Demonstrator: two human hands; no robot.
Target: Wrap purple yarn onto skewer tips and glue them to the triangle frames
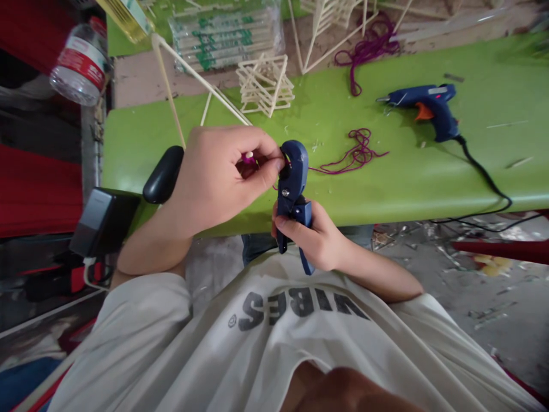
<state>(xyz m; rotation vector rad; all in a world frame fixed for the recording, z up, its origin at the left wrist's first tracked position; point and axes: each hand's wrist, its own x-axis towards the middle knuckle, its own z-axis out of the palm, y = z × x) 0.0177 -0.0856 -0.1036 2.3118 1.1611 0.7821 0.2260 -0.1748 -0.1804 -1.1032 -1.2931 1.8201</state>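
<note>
Left hand (218, 171) pinches purple cord (249, 160); right hand (321, 237) grips blue cutter (294, 171). Clear packet (275, 26) holds, seemingly, pale sticks (223, 41).

"How many hands do you count?"
"Two: my left hand (214, 177) and my right hand (312, 237)."
"Tools?"
"Also two, one blue cutter (295, 171) and one glue gun (441, 109)."
"Tangles of purple yarn (375, 46) on the surface (326, 200)?"
"I count two."
"Red-capped bottle (81, 64)?"
"Just one by me."
"And stick lattices (266, 86)?"
"Two."
</note>
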